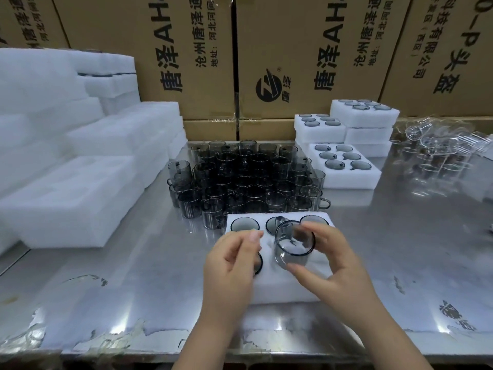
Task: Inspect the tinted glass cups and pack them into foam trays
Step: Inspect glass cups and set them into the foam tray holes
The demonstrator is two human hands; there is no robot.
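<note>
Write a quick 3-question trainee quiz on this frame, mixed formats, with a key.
1. True or false: the right hand holds a tinted cup over the near foam tray.
2. Where do the loose cups stand? A: on the cartons. B: on the table behind the near foam tray. C: inside the packed trays.
3. Fill in: the empty foam stacks lie on the person's ___ side.

Key: 1 true; 2 B; 3 left.
</note>
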